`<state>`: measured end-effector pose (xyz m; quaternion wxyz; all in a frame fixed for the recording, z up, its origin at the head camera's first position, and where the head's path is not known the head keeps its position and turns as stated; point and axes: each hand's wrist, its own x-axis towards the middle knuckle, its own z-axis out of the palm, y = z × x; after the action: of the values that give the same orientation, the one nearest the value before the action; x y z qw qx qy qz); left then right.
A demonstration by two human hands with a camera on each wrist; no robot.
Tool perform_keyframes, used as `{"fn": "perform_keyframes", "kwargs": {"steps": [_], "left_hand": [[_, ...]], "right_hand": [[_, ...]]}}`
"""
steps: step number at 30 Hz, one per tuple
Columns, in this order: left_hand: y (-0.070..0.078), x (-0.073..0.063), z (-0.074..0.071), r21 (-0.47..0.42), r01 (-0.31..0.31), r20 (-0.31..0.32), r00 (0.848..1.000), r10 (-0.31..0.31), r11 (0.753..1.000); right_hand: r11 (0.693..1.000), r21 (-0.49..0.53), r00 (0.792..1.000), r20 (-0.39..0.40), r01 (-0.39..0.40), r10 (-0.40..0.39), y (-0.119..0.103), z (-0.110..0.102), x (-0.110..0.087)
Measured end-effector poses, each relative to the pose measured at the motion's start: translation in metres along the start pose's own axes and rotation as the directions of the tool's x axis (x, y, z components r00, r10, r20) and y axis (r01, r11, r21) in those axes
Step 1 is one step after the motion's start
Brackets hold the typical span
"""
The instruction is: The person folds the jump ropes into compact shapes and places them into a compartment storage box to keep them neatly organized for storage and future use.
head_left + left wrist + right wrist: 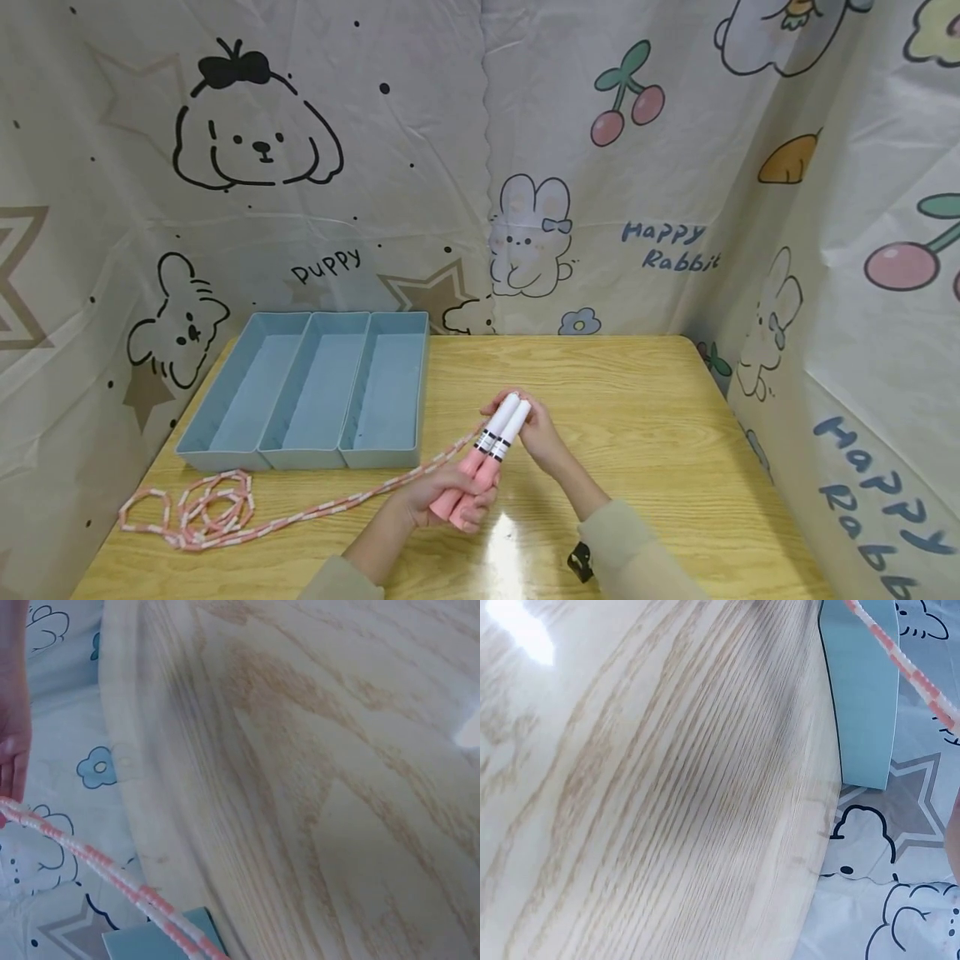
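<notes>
The printed fabric backdrop (450, 125) rises behind and to both sides of the blue three-compartment tray (302, 459). The wood-grain table (637, 400) bears the tray and extends well to its right. A pink-and-white beaded jump rope (322, 509) lies partly coiled just in front of the tray's left compartment; its doubled strand slants past the tray's front-right corner. I observe the left hand (430, 493), right of the tray's front corner, gripping two jump-rope handles (489, 439) by their pink ends. The right hand (543, 435), farther right of the tray, curls its fingers about the white ends; their exact placement behind is hidden from me. Both handles lie side by side, tilted, right of the tray. A small black object (580, 562), front-right of the tray, I cannot identify.
</notes>
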<state>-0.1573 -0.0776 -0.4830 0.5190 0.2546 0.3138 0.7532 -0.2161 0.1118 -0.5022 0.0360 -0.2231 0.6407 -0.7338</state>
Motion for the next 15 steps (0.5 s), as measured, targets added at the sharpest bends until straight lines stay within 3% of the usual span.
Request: {"fn": "perform_keyframes", "kwargs": {"steps": [4,7,12,15], "left_hand": [[0.004,0.000,0.001,-0.018,-0.013,0.005,1.000,0.014,1.000],[0.009,-0.001,0.002,-0.008,-0.032,0.009,0.999,0.032,0.999],[0.018,-0.002,0.001,0.036,-0.062,0.000,0.998,0.062,0.997],[0.023,-0.002,0.001,0.042,-0.072,-0.005,0.997,0.073,0.996]], "right_hand": [[0.987,0.074,0.990,-0.002,-0.143,0.143,0.001,0.002,-0.001],[0.969,0.150,0.979,-0.007,-0.198,0.201,0.002,0.004,-0.001],[0.944,0.274,0.982,0.018,-0.184,0.186,0.002,0.005,0.002],[0.948,0.279,0.989,0.043,-0.151,0.144,0.001,0.004,0.004]]}}
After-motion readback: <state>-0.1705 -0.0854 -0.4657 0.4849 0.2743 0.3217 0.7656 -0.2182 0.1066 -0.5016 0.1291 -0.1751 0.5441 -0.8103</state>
